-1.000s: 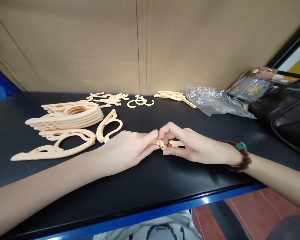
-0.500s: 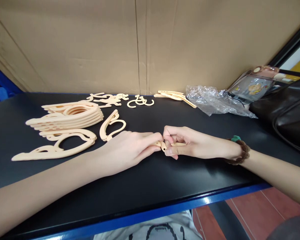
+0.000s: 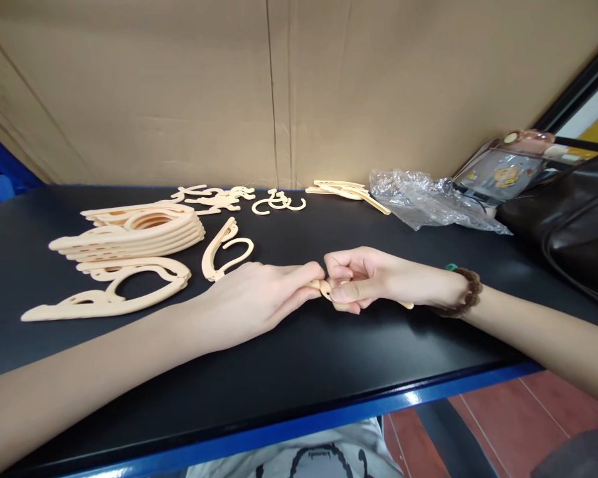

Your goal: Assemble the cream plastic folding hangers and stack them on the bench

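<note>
My left hand (image 3: 274, 292) is closed around part of a cream folding hanger. The hanger's hook and a curved arm (image 3: 214, 249) stick out beyond the back of that hand. Fingers touching the left ones, my right hand (image 3: 361, 282) is closed on a cream hanger arm (image 3: 408, 305), whose tip shows below the wrist. Between the two sets of fingertips a rounded joint end (image 3: 325, 290) with a small hole is visible. Most of the held pieces are hidden by my fingers, so I cannot tell whether they are joined.
On the black table (image 3: 219, 385), folded hangers (image 3: 129, 232) are stacked at left. Loose hanger parts (image 3: 219, 198), hooks (image 3: 279, 201) and several arms (image 3: 349, 190) lie along the cardboard wall (image 3: 179, 86). Clear plastic bags (image 3: 428, 199) and a dark bag (image 3: 573, 219) occupy the right.
My right hand has turned and its wrist has shifted left, baring the tip of the hanger arm beneath it. The hook behind my left hand has moved slightly.
</note>
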A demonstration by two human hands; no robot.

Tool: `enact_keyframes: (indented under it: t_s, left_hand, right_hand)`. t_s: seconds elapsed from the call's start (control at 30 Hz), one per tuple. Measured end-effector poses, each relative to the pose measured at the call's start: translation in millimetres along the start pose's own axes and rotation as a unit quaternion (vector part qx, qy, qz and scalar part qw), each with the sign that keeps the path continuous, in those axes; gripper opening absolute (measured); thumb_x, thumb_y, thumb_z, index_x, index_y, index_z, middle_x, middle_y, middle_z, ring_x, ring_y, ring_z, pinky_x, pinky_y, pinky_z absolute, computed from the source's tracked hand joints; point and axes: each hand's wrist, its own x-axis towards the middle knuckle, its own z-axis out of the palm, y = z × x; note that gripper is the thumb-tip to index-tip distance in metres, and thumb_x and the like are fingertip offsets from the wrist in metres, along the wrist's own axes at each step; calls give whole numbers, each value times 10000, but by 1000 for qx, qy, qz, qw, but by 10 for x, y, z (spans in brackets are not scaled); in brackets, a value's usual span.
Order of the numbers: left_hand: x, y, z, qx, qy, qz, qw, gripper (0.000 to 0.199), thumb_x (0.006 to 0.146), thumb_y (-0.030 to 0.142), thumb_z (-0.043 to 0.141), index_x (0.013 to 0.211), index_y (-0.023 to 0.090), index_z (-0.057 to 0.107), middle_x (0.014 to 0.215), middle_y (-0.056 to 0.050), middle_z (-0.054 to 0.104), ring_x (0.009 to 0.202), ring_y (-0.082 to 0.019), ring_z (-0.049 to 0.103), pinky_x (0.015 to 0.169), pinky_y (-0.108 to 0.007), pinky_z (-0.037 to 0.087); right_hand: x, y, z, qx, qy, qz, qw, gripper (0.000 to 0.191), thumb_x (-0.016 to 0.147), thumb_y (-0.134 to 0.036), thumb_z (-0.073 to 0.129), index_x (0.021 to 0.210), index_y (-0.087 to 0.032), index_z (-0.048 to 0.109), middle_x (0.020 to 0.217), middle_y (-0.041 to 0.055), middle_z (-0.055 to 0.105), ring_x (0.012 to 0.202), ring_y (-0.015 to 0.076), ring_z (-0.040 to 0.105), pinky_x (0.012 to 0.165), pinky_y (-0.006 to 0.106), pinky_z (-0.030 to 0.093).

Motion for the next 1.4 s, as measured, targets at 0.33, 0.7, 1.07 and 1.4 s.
enact_keyframes:
  t_s: [0.33,0.7,1.07,1.4]
  left_hand:
    - [6,24,-2,12,9,6,1000,225,990,359,300,1108,221,433,799,31,656,612,-146,621,527,-232,374]
    - [8,42,46,21,14,-31,999,211,985,390,307,1050,229,426,816,18,665,646,-170,627,544,-249,382]
    - [-1,51,-10,-20,-12,-32,999,183,976,365,351,1044,230,456,783,33,636,663,-153,618,561,-237,374]
    - [-34,-6,3,46,60,-16,997,364,970,413,337,698,196,444,547,52,500,468,-101,487,477,-224,254]
  right_hand:
    - [9,-20,-57,32,-46,18,998,318,893,-272,592,743,-193,322,678,-63,428,602,47,378,512,177,260]
    - [-115,-134,-37,-339,82,-20,937,177,873,-342,606,900,-185,530,656,-68,458,581,63,376,518,187,300]
    - [-140,-160,17,-471,93,-116,869,217,854,-377,626,827,-162,608,769,-7,571,668,93,532,623,217,380]
    - [-134,-154,-121,-443,75,-83,890,272,895,-405,558,809,-161,640,651,-34,536,564,74,411,535,214,298]
